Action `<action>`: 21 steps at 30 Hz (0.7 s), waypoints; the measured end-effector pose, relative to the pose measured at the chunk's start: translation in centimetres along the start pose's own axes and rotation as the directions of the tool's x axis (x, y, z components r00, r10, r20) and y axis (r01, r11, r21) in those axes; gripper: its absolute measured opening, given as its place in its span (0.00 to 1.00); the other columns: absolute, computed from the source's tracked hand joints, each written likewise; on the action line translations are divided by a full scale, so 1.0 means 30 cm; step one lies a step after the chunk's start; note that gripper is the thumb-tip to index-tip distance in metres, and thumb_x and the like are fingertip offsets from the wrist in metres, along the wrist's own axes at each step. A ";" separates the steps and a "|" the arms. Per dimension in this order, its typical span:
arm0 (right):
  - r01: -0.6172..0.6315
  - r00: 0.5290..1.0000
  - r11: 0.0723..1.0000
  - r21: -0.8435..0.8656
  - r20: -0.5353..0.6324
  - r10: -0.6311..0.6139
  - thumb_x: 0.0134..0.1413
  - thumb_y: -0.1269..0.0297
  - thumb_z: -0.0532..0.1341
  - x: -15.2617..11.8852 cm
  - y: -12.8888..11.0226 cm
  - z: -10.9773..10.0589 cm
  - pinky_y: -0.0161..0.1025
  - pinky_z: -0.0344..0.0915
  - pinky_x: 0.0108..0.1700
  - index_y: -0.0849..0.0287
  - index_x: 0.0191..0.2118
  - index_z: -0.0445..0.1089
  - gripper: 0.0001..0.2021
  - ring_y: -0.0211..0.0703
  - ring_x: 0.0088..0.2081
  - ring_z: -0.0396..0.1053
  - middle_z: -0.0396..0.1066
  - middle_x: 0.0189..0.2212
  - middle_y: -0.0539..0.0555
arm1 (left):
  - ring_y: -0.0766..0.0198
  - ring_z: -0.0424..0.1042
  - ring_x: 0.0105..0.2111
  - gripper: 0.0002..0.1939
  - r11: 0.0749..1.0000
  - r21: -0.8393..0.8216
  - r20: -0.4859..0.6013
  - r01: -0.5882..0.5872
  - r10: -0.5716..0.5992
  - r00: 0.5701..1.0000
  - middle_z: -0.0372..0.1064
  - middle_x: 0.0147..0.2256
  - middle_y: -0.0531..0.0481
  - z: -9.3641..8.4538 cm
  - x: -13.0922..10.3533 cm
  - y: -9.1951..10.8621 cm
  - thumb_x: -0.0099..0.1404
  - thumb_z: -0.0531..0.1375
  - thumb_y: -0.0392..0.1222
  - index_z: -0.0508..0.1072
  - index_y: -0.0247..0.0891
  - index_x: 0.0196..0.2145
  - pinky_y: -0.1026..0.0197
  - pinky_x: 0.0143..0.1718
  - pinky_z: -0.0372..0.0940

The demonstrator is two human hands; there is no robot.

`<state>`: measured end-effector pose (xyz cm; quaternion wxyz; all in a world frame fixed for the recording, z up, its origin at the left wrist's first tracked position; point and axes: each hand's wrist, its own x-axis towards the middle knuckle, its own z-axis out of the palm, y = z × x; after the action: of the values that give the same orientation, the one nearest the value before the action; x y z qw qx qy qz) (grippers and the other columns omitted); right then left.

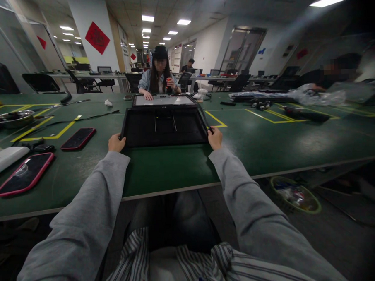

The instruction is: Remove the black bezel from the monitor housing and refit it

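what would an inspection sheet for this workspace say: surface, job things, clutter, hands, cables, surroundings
Surface: green tabletop, marked with yellow lines.
Job's things: black panel between the hands; a light-faced panel just beyond it.
Clutter: nearer phone, farther phone, white box and metal bowl at left; clear plastic at far right.
Hands: left hand grips the black panel's left edge, right hand its right edge.
Cables: dark cable bunched near the phones; ends not clear.
Surroundings: person opposite, one hand on the light-faced panel; office chairs behind.
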<state>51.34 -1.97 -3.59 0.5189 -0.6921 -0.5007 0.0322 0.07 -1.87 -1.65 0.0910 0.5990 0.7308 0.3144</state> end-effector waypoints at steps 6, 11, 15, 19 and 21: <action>0.015 0.999 1.000 0.025 -0.046 -0.014 0.58 0.62 0.56 -0.005 -0.028 -0.003 0.53 0.62 0.62 0.60 0.53 0.70 0.19 0.54 0.54 0.72 0.76 0.50 0.64 | 0.52 0.71 0.57 0.25 0.994 -0.105 -0.135 -0.022 0.008 0.991 0.72 0.58 0.42 0.004 -0.017 0.022 0.69 0.56 0.44 0.70 0.38 0.63 0.53 0.60 0.63; 0.041 0.996 0.999 0.007 -0.077 -0.040 0.57 0.64 0.55 0.003 -0.027 0.008 0.52 0.63 0.60 0.58 0.53 0.70 0.19 0.53 0.52 0.73 0.77 0.49 0.62 | 0.52 0.71 0.58 0.27 0.991 -0.133 -0.145 -0.012 -0.008 0.989 0.72 0.58 0.43 0.013 -0.014 0.028 0.70 0.55 0.46 0.68 0.40 0.64 0.53 0.60 0.63; 0.016 0.999 1.000 0.010 -0.033 -0.016 0.56 0.64 0.58 0.013 -0.004 0.025 0.54 0.63 0.61 0.58 0.50 0.72 0.16 0.54 0.53 0.72 0.77 0.49 0.62 | 0.51 0.68 0.60 0.27 0.995 -0.091 -0.087 0.035 -0.043 0.995 0.71 0.58 0.43 0.024 0.001 0.015 0.70 0.56 0.48 0.69 0.40 0.64 0.51 0.62 0.61; -0.014 1.000 1.000 -0.016 0.022 0.014 0.55 0.64 0.59 0.015 0.001 0.030 0.56 0.62 0.62 0.58 0.49 0.71 0.16 0.56 0.54 0.71 0.76 0.50 0.64 | 0.50 0.69 0.59 0.25 0.997 -0.077 -0.069 0.027 -0.032 0.997 0.72 0.57 0.43 0.026 0.012 0.012 0.70 0.56 0.48 0.70 0.42 0.62 0.50 0.61 0.62; -0.021 0.999 0.999 -0.034 0.030 0.022 0.55 0.65 0.58 0.013 -0.002 0.027 0.57 0.62 0.62 0.58 0.50 0.70 0.16 0.56 0.54 0.71 0.76 0.50 0.64 | 0.50 0.69 0.59 0.25 0.997 -0.070 -0.074 0.022 -0.028 0.997 0.73 0.57 0.42 0.023 0.013 0.014 0.70 0.56 0.48 0.71 0.41 0.62 0.50 0.60 0.62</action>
<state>51.04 -1.13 -3.73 0.4992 -0.7056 -0.5014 0.0398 0.65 -1.22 -1.84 0.0882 0.5741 0.7299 0.3603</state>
